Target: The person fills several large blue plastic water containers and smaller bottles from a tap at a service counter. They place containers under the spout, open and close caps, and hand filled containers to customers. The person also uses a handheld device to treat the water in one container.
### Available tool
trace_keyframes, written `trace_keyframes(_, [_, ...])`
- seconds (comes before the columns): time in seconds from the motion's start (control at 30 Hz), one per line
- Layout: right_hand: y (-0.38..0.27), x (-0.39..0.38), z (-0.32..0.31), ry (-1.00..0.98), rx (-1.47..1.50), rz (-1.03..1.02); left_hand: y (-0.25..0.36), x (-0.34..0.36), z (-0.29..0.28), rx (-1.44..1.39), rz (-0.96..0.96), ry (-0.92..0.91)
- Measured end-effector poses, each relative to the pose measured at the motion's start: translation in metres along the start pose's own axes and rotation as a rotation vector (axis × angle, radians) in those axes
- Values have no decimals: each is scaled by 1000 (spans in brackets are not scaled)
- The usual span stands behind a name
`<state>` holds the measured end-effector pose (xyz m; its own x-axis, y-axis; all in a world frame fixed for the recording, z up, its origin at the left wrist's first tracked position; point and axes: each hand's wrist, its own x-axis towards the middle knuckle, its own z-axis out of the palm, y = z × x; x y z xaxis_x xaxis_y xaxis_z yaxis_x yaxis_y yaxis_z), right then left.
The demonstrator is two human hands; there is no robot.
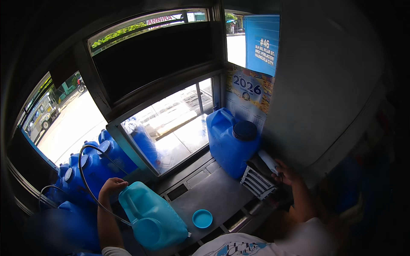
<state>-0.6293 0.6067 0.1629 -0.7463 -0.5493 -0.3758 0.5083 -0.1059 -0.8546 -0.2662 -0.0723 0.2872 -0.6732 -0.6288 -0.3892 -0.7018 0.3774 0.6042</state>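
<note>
A teal water jug (160, 205) stands on the metal counter at the near left, its wide round neck toward me. My left hand (113, 186) is at the jug's far left corner, fingers curled and closed against it. A thin hose (84, 181) loops past my left forearm, and its lower end reaches the neck. To the right of the jug lies a teal round cap (202, 218). My right hand (287, 172) is closed on a white, elongated object (268, 161) whose kind I cannot make out. Beside that hand is a grey slatted piece (257, 182).
A blue jug with a dark cap (245, 130) stands at the counter's far right corner, under a wall calendar (249, 91). Several blue jugs (85, 161) crowd the left side. A framed window (171, 123) rises behind the metal counter (213, 187), which has rectangular slots. A grey panel (320, 85) closes the right.
</note>
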Motion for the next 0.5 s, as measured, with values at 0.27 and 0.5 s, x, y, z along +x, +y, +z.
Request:
trace_keyframes(0.27, [10,27,-15,316,-664,-122,-32,20,-3,-118,256,-32])
trace_keyframes(0.5, [37,35,-53,544,-1279,-343,-27,20,-8,-49,204,-112])
